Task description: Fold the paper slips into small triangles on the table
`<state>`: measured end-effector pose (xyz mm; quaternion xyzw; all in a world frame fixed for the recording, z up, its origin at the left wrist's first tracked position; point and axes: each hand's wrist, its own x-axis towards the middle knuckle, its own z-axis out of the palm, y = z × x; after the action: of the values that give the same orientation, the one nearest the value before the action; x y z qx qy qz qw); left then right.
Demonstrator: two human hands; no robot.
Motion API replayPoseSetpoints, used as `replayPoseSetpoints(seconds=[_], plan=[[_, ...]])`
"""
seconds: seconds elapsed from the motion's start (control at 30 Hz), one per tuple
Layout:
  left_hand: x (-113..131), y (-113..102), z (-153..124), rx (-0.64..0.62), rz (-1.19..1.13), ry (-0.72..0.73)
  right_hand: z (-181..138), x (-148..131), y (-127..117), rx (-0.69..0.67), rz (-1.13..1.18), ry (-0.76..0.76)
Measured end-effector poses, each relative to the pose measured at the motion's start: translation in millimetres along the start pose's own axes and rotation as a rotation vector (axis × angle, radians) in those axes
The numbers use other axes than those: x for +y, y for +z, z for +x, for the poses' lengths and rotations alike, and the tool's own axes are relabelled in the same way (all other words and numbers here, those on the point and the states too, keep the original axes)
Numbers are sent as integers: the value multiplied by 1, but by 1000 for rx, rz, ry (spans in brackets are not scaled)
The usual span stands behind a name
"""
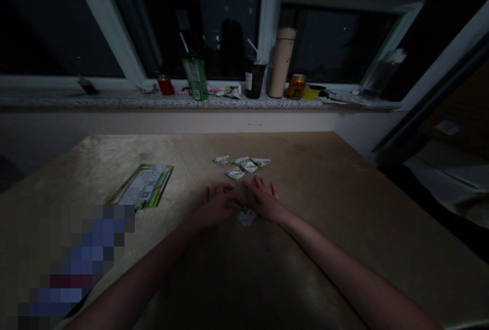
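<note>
Both my hands rest together on a brown table (324,208), pressing on a small piece of printed paper (246,216) whose corner shows beneath them. My left hand (217,203) has its fingers curled down onto the paper. Fingers of my right hand (263,198) lie flat and spread over it. Just beyond my hands lie several small folded paper pieces (242,165) in a loose cluster. A green and white printed leaflet (142,186) lies flat to the left.
A stone window sill (114,98) behind the table carries a green bottle (195,76), a red can (165,85), a dark cup with a straw (255,78), a tall beige flask (281,62) and an orange can (297,86). A blurred patch covers the lower left.
</note>
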<state>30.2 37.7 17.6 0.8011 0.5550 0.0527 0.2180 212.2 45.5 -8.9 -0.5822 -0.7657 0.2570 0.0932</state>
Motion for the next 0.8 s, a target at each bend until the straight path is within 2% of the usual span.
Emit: replayPoseSetpoints(seconds=[0.23,0.37,0.57,0.8], plan=[[-6,-2,0,-25,-2,39,-6,1,-10,-25,97,-23],[-6,0,0,-19,-3,47,-13,10,-21,-135,240,-133],[-2,-1,0,-23,4,29,-15,14,-26,-186,239,-174],[-5,-6,-1,-56,10,78,-12,18,-27,-208,297,-191]])
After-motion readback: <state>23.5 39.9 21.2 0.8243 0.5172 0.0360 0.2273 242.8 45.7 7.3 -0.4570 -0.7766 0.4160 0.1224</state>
